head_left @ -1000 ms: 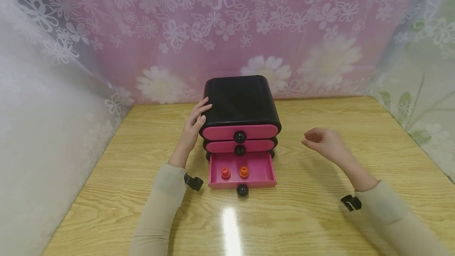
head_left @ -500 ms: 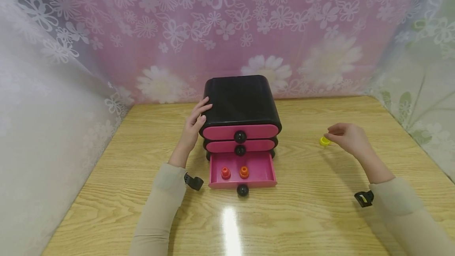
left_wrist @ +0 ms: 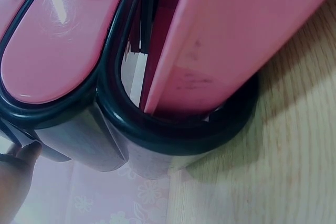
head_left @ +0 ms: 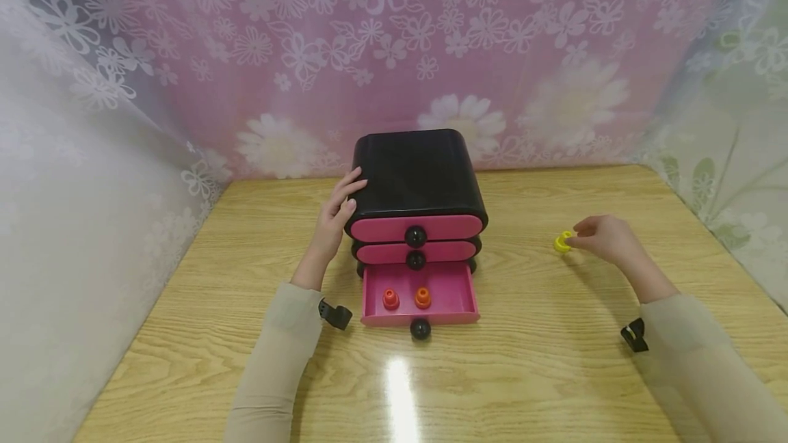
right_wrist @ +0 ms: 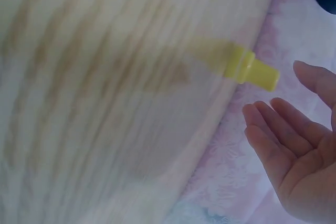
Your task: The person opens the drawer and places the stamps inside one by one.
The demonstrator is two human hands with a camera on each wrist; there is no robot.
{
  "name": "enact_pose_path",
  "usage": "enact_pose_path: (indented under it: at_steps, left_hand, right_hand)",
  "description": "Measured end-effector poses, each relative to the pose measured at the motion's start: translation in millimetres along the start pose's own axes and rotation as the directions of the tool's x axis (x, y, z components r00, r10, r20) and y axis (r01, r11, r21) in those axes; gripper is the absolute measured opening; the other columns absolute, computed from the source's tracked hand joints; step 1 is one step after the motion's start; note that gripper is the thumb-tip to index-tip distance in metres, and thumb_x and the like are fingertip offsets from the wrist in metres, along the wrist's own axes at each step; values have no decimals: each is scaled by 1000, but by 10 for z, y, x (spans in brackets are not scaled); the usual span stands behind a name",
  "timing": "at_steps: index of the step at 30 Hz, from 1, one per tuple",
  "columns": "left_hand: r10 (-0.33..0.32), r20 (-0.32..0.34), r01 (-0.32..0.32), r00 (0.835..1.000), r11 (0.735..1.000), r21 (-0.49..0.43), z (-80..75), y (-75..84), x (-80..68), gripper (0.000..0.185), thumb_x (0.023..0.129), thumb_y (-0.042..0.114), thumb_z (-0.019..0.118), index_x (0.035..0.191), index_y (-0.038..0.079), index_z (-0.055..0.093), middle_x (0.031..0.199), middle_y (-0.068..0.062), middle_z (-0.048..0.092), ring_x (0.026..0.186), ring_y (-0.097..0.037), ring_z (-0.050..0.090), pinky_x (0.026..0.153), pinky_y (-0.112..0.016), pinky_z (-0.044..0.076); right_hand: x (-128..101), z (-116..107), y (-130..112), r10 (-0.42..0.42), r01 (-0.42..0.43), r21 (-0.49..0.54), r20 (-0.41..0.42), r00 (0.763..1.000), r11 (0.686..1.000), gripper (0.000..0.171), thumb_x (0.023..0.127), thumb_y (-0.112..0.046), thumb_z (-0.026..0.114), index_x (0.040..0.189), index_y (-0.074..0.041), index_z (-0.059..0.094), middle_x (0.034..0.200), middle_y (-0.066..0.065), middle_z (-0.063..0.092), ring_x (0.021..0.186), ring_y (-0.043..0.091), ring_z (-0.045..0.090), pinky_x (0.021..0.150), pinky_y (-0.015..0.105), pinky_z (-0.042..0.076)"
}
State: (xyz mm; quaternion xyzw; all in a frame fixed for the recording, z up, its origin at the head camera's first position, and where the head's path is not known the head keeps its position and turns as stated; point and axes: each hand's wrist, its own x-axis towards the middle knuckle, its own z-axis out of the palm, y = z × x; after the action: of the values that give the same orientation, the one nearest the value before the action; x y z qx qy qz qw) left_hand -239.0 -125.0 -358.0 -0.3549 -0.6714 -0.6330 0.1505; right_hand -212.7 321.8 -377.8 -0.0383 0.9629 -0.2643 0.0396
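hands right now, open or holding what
Left hand: open, resting on the black drawer box.
Right hand: open, at the yellow cap, not gripping.

The left hand [head_left: 335, 217] lies flat with its fingers straight and close together, the fingertips [head_left: 357, 180] pointing forward and slightly inward, the thumb tucked below them; in the left wrist view only a fingertip [left_wrist: 23, 153] shows at the lower left edge. The left forearm, in a beige sleeve, runs straight back from the hand, with a dark strap at the wrist. The right hand [head_left: 606, 239] is stretched out to the right side, palm turned inward, its fingers [right_wrist: 278, 129] loosely extended and slightly spread, closed on nothing. The right forearm slants back and outward, also sleeved and strapped.
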Motion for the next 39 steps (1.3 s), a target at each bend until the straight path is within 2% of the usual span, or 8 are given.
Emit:
enact_pose_path:
  at_steps: [3,8,13,17,23,31,36,39]
  left_hand:
    - [-1,3,1,1000,1000,3,-5,-14,4,49,93,25,43,120,-16,41,137,-25,26,131,-26,14,103,-44,12]
    - [-8,2,8,1000,1000,2,-50,-167,4,58,90,37,45,122,-10,44,139,-17,29,132,-22,14,104,-43,12]
    - [-4,-5,4,1000,1000,1,-54,-200,12,66,87,46,46,122,-9,45,139,-14,30,132,-20,15,104,-43,12]
    - [-12,-9,12,1000,1000,8,-53,-192,10,64,88,46,46,122,-9,45,139,-13,30,131,-20,15,103,-43,13]
    - [6,6,-6,1000,1000,4,-57,-190,5,64,88,45,46,122,-10,45,139,-16,29,131,-30,10,104,-43,10]
    - [8,13,-8,1000,1000,-7,-61,-180,5,39,92,13,42,122,-13,43,139,-21,27,131,-34,9,104,-43,10]
    - [0,8,0,1000,1000,-23,-54,-166,6,47,92,24,44,122,-12,43,139,-19,28,132,-27,12,104,-41,11]
    - [22,10,-21,1000,999,-27,-51,-163,8,49,92,27,44,122,-12,43,139,-20,28,132,-29,11,104,-43,10]
  right_hand:
    - [49,14,39,-2,3,-23,27,1000,1000,55,81,-31,60,110,16,51,102,32,54,89,43,52,67,47,45]
    - [116,29,87,-18,20,-58,34,999,998,51,80,-27,61,106,16,52,98,31,55,86,43,52,66,46,45]
    - [146,36,86,-34,36,-55,31,999,998,47,81,-24,61,106,15,53,97,31,56,86,42,53,66,46,45]
    - [160,39,78,-41,43,-46,35,999,998,45,81,-21,61,106,15,53,98,30,56,86,42,53,66,45,45]
    - [169,45,61,-54,55,-51,36,998,997,40,81,-18,60,104,15,54,97,30,57,86,42,53,68,46,45]
    - [154,49,45,-69,70,-51,19,997,996,36,82,-16,59,101,15,56,94,28,58,84,40,54,67,46,45]
    - [89,38,-32,-75,75,-34,-4,997,997,40,83,-20,59,104,13,55,99,29,57,88,41,53,68,46,45]
    - [22,39,-120,-97,97,-12,-22,995,995,39,83,-21,60,104,11,56,99,28,58,88,40,55,68,45,46]
